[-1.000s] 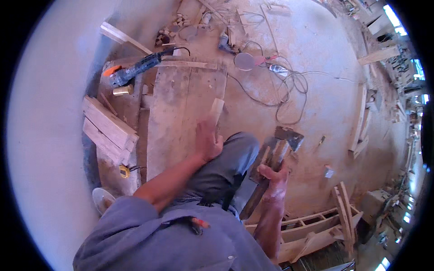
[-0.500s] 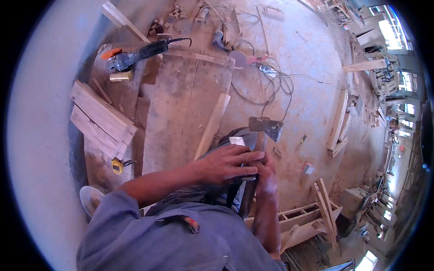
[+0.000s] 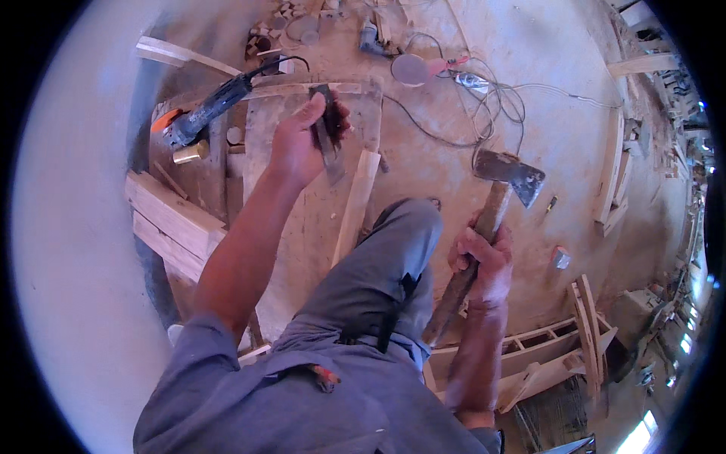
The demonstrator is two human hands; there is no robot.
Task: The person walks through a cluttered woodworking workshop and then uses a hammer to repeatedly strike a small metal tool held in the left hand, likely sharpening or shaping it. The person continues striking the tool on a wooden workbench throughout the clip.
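Observation:
My left hand [image 3: 299,144] is closed round a chisel [image 3: 334,168], raised over the wooden workbench top [image 3: 287,204]. The chisel's dark end sticks up past my thumb, and its flat metal blade slants down toward me. On the right, my right hand [image 3: 485,253] grips a hatchet [image 3: 495,200] by its wooden handle. The hatchet's dark head is uppermost, its wide edge turned to the right, and the handle's lower end reaches my lap. A narrow wood strip [image 3: 355,208] lies along the bench's right side, between my hands.
An angle grinder [image 3: 208,110] with an orange disc rests on the bench's far left, beside a gold cylinder [image 3: 190,153]. Thick boards [image 3: 178,219] lie nearer. Cords [image 3: 491,113] and a drill [image 3: 370,38] are on the floor. A wooden frame [image 3: 529,352] stands at lower right.
My hands were together in front of me and are now apart. The left has moved left and away with the chisel; the right has shifted right with the hatchet.

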